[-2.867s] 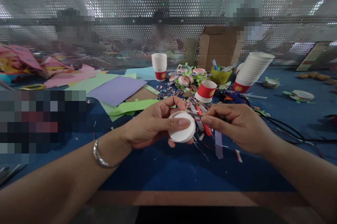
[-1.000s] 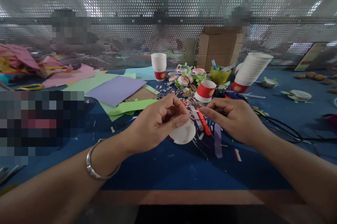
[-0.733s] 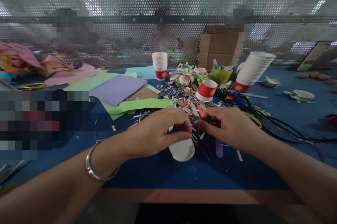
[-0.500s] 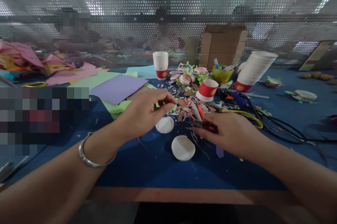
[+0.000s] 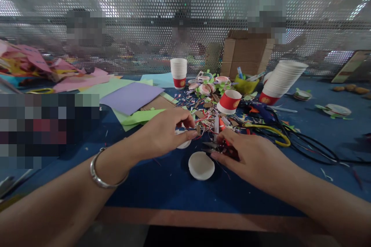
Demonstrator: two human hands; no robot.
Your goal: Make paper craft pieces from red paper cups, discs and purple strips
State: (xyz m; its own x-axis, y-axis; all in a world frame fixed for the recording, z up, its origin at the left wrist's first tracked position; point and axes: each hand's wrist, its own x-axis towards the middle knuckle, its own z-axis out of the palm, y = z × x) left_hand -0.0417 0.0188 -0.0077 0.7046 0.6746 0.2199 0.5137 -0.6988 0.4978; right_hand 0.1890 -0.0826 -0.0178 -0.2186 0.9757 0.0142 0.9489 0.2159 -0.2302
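Observation:
My right hand [image 5: 243, 150] is closed on small dark snips [image 5: 213, 146], whose blades point left. My left hand [image 5: 171, 131] hovers over the scraps with thumb and fingers apart and nothing seen between them. Below and between the hands lies a white cup bottom [image 5: 201, 166]. A second white disc [image 5: 184, 142] is partly hidden under my left hand. Behind the hands, a red and white paper cup piece [image 5: 228, 101] stands among paper shreds [image 5: 205, 117].
Coloured paper sheets [image 5: 131, 97] lie on the left of the blue table [image 5: 174, 193]. Stacked cups [image 5: 179, 73] and a leaning cup stack [image 5: 282, 80] stand behind. Yellow scissors [image 5: 275, 131], a glue gun [image 5: 263, 111] and black cables [image 5: 315, 146] lie right. A cardboard box [image 5: 246, 55] stands at the back.
My left hand has shifted slightly right and down, now covering part of the second disc. My right hand and the snips sit a little lower. The view has shifted slightly.

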